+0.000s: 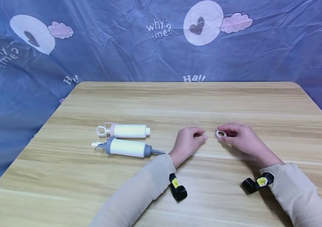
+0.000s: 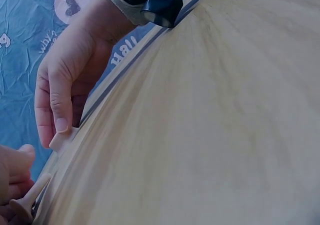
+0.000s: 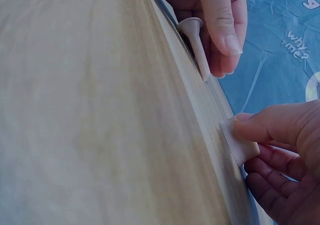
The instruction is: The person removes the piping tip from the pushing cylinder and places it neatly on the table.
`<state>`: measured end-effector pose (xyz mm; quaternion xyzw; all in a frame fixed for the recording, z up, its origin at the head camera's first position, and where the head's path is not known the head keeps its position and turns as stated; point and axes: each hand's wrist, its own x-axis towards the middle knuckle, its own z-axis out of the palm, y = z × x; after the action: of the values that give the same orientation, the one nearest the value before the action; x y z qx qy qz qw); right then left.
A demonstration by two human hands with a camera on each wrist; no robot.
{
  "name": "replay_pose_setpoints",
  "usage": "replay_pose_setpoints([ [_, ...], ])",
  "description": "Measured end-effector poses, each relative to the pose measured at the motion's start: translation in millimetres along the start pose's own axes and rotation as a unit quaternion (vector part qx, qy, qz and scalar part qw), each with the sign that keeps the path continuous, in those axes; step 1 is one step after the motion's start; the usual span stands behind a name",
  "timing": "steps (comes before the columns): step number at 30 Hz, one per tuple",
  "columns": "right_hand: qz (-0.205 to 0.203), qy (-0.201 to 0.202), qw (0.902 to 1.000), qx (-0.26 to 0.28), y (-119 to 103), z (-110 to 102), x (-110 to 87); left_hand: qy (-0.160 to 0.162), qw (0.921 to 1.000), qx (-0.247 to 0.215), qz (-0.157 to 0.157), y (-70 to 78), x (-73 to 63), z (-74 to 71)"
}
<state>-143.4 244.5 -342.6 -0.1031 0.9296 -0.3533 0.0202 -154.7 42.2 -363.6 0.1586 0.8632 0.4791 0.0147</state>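
In the head view my right hand (image 1: 241,137) pinches a small pale ring-shaped piece (image 1: 217,135) with a dark hole, close over the table. The right wrist view shows the thumb and fingers on this pale pink piece (image 3: 239,144). My left hand (image 1: 187,142) is just left of it, fingers loosely bent and thumb apart from the index finger. Beside those fingers lies a pale pink flared nozzle-like piece (image 3: 196,46), slim at one end; the left hand hides it in the head view.
Left of my hands lie two white syringe-like tubes on the wooden table (image 1: 64,176): one with a pink collar and loop handle (image 1: 131,130), one with grey ends and a thin grey spout (image 1: 128,148). A blue printed cloth (image 1: 107,47) hangs behind.
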Motion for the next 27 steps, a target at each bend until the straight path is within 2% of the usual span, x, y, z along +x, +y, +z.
replay_pose_setpoints([
  [7, 0.003, -0.005, 1.0000, 0.004, -0.3, 0.7, 1.0, -0.023, 0.9983, 0.051, 0.015, 2.4, -1.8, -5.3],
  [14, 0.008, -0.009, 0.9999, 0.001, -2.0, 0.2, 1.6, -0.036, 0.9922, 0.112, 0.041, 2.9, -0.3, -7.3],
  [19, 0.015, -0.010, 0.9998, 0.007, -2.8, -0.7, 1.5, -0.046, 0.9890, 0.135, 0.041, 3.1, 0.4, -7.9],
  [27, 0.016, -0.013, 0.9998, 0.006, -2.9, 0.0, 1.8, -0.038, 0.9870, 0.151, 0.039, 4.0, -0.9, -9.9],
])
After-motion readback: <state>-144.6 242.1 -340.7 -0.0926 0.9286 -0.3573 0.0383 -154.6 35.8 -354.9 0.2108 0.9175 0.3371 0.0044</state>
